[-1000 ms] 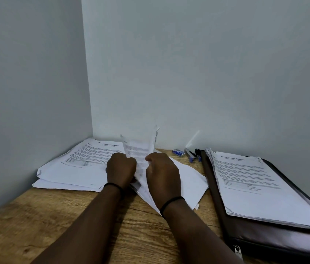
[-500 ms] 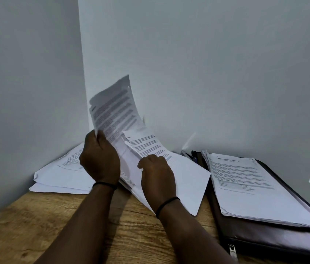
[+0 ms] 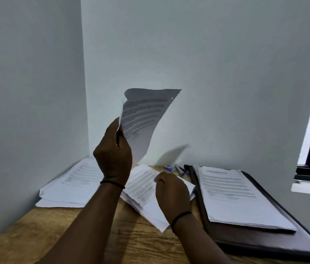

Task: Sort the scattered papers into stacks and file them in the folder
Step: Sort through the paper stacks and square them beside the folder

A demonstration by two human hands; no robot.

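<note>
Change: since the earlier frame the left hand (image 3: 114, 152) has carried its printed sheet (image 3: 142, 119) from low over the desk to well above it.
Left hand: fingers and thumb pinch the sheet's left edge, holding it upright, probably so its text can be read for sorting.
Right hand: the right hand (image 3: 171, 191) rests on the middle pile (image 3: 146, 189) with fingers curled at a page, likely pinning it; the exact grip is hidden.
Sorted stacks: one left stack (image 3: 70, 185) sits in the wall corner; another stack (image 3: 236, 195) lies on the dark folder (image 3: 264, 242).
Extras: pens (image 3: 181, 169) lie against the wall.
Desk: wooden desk (image 3: 36, 235).
</note>
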